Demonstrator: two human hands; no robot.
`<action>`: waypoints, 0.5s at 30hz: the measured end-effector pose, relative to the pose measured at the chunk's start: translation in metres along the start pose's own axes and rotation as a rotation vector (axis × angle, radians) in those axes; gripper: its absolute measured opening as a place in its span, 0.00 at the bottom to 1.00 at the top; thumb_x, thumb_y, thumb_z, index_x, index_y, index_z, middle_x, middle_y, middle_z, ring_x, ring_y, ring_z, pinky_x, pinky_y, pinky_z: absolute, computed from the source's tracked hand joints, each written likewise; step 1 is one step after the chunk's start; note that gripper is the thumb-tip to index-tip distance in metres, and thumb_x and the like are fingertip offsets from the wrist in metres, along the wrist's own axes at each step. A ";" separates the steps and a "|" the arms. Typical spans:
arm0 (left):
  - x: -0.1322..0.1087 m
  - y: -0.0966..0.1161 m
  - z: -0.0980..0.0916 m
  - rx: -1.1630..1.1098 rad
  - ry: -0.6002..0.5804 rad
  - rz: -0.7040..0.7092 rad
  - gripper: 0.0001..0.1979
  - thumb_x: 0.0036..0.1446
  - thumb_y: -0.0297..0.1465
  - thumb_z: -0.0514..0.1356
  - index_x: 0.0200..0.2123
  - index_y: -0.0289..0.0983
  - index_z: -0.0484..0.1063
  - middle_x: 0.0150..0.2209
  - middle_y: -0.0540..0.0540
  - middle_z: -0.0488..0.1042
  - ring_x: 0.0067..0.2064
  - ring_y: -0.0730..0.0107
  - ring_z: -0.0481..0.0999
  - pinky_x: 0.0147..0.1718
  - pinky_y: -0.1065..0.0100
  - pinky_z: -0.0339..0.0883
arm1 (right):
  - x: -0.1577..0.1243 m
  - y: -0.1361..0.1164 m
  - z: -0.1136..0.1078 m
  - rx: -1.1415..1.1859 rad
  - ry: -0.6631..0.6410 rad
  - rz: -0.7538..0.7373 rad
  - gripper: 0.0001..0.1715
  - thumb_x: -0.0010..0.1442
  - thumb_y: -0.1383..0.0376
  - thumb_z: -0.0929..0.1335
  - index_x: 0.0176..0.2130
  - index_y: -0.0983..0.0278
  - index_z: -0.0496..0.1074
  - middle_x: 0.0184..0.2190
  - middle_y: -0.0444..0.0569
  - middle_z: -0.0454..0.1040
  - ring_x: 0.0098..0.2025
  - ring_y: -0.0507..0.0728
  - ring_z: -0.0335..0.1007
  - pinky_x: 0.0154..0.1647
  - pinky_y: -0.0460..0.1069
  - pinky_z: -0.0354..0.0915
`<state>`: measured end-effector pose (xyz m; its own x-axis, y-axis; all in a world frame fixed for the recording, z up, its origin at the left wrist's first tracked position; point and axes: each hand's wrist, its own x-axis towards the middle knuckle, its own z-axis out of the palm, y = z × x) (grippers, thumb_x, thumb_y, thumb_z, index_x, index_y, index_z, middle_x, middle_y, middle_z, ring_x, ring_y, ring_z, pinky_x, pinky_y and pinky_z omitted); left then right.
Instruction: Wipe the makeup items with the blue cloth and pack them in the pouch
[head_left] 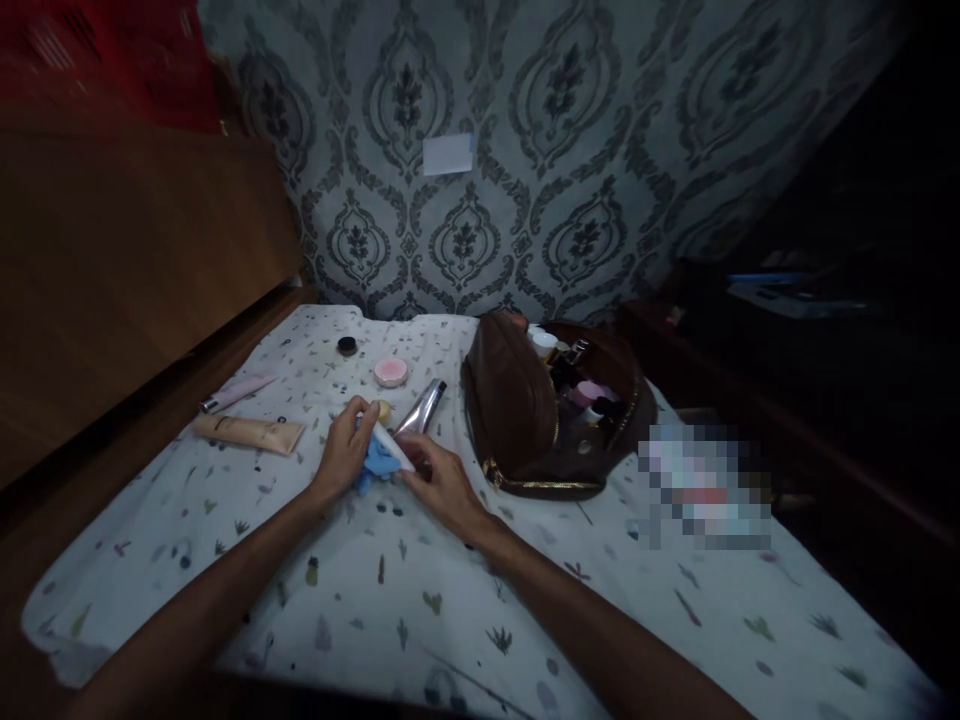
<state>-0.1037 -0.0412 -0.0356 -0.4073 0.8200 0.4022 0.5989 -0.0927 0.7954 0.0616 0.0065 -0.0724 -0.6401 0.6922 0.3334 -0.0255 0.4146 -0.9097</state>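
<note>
My left hand [346,450] is closed around one end of a slim white tube [393,448], its lettering too small to read. The other end is pinched by my right hand [448,487]. A crumpled blue cloth [381,463] bunches under the tube, against my left fingers. Just beyond my hands lies a silver squeeze tube [424,405] with a dark cap, and a small yellow round item [384,411] shows behind my left fingertips. Farther back are a pink compact [391,372] and a small black-lidded pot [346,346].
To the right stands an open brown cosmetics bag [510,400], full of bottles and jars. A beige tube [251,434] and a pale pink tube [238,392] lie at left on the patterned sheet [360,600]. A blurred-out item [705,490] sits right. Wooden furniture [135,260] borders the left.
</note>
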 end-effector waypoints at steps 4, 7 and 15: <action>0.003 -0.005 -0.011 -0.004 0.073 -0.026 0.17 0.66 0.44 0.49 0.28 0.41 0.60 0.23 0.55 0.60 0.26 0.69 0.64 0.27 0.68 0.59 | 0.002 0.006 0.001 0.052 0.012 0.085 0.12 0.56 0.64 0.69 0.41 0.64 0.75 0.32 0.45 0.76 0.32 0.54 0.70 0.34 0.48 0.65; 0.004 -0.007 -0.021 -0.007 0.183 -0.019 0.13 0.67 0.42 0.49 0.34 0.41 0.62 0.29 0.52 0.67 0.33 0.67 0.69 0.33 0.67 0.64 | 0.004 0.009 0.001 0.110 0.036 0.166 0.12 0.56 0.61 0.70 0.39 0.65 0.75 0.28 0.44 0.73 0.27 0.51 0.66 0.27 0.45 0.62; -0.020 0.002 0.001 0.424 -0.257 0.788 0.08 0.67 0.33 0.52 0.43 0.37 0.69 0.39 0.42 0.75 0.42 0.59 0.73 0.49 0.56 0.65 | 0.006 0.010 0.002 0.442 -0.034 0.222 0.19 0.49 0.54 0.76 0.25 0.64 0.68 0.17 0.37 0.64 0.19 0.47 0.56 0.20 0.43 0.55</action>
<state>-0.0940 -0.0568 -0.0427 0.3590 0.7127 0.6026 0.8600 -0.5034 0.0830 0.0558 0.0139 -0.0794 -0.6918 0.7123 0.1185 -0.2044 -0.0359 -0.9782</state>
